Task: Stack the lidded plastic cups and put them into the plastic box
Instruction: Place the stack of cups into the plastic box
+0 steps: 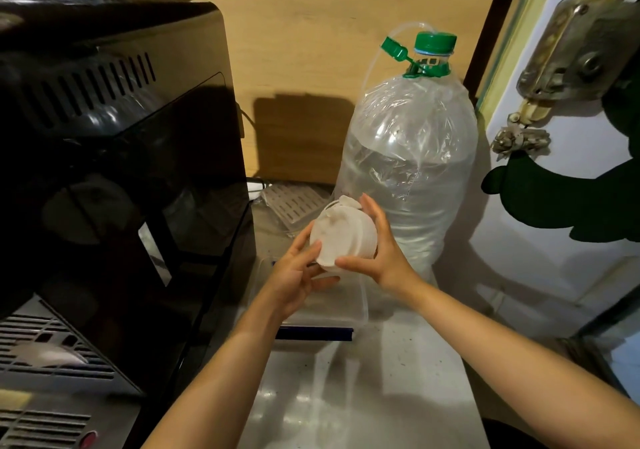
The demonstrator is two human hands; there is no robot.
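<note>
A stack of white lidded plastic cups (343, 234) lies tilted on its side in the air, held between both hands. My left hand (298, 275) grips its near end from below and the left. My right hand (377, 244) wraps the far side, thumb on the front. Directly beneath them stands the clear plastic box (349, 306) with a dark blue latch on its near edge. Its inside is mostly hidden by my hands.
A large black appliance (114, 171) fills the left side, close to the box. A big water bottle (412, 171) with a green cap stands behind on the right. A clear slotted lid (294, 202) lies behind the box. A white door is at right.
</note>
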